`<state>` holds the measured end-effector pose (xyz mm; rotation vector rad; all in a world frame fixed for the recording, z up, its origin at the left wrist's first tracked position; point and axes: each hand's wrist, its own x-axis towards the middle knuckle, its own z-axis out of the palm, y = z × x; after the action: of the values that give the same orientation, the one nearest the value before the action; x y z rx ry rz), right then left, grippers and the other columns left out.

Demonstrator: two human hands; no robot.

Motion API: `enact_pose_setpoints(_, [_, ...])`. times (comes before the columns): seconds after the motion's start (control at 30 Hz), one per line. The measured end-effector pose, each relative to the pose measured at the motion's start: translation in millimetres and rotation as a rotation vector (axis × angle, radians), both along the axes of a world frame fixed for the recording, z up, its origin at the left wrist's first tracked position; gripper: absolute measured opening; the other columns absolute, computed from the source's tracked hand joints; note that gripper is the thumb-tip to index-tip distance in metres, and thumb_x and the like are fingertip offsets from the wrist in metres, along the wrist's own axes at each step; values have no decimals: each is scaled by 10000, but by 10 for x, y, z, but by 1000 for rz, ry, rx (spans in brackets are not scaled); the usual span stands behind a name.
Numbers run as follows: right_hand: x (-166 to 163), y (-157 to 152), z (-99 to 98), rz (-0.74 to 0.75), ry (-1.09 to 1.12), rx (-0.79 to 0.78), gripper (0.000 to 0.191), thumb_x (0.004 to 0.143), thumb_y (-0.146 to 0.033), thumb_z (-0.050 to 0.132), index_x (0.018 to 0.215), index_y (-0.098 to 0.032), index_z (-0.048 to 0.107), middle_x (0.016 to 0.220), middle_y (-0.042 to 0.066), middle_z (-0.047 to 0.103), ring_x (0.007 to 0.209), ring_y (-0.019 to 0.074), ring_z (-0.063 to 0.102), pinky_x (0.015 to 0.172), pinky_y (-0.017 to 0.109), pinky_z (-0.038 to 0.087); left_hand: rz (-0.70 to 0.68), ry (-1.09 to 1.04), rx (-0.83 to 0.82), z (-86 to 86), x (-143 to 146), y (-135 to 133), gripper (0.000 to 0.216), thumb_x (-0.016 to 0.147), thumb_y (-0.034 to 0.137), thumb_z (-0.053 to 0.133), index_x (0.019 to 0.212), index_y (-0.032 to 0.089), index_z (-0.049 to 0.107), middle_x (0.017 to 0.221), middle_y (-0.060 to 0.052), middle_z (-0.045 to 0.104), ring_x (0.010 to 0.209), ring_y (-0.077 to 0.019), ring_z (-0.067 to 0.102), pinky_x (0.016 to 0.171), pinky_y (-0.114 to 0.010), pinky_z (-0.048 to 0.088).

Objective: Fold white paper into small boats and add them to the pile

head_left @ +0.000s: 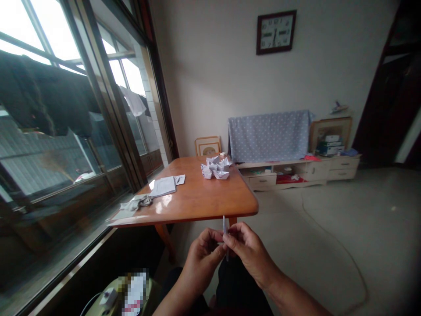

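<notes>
Pen (225,228) stands upright, pinched firmly in the grip of left hand (202,259) and right hand (250,252).

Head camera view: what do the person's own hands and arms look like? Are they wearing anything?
The left hand and right hand are bare, with no gloves, and no ring or watch shows. The left forearm and right forearm are uncovered to the frame's edge, with no sleeve in view. Dark trousers show beneath them.

left hand (203,260) and right hand (247,251) pinch together.
</notes>
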<state>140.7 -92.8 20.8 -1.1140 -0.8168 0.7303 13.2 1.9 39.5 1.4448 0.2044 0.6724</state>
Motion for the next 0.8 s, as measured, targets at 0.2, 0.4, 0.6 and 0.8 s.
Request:
enact_pose_setpoints(0.2, [22,-18,-44,-27,-79,-36,351,897,-499,681,1021,-191,566,884,61,716,766,199,679,685,317,523,113,39,10,8,0,8,173,851,277,711,937,173,603,865,-30,655,754,-157,607,705,-271,476])
enact_pose_setpoints(0.4, [-19,-32,-46,-124,-438,-16,177,954,-377,601,1031,-223,560,984,76,741,907,226,715,769,310,535,287,154,355,-94,41,35,113,872,236,648,971,183,634,902,-46,698,818,-188,624,720,-264,452])
enact_pose_setpoints(0.6, [-27,-24,-96,-322,-791,-174,168,977,-305,488,1096,-223,572,895,90,761,854,265,740,774,344,529,404,190,452,-163,61,78,90,902,264,613,950,194,640,852,-34,697,774,-180,619,674,-247,435])
enact_pose_setpoints(0.8, [-35,23,-151,-328,-789,-168,182,965,-262,486,1123,-243,573,929,67,766,847,251,741,757,325,521,340,128,323,-232,89,99,146,882,241,605,1005,193,668,840,-30,691,726,-163,605,667,-249,457])
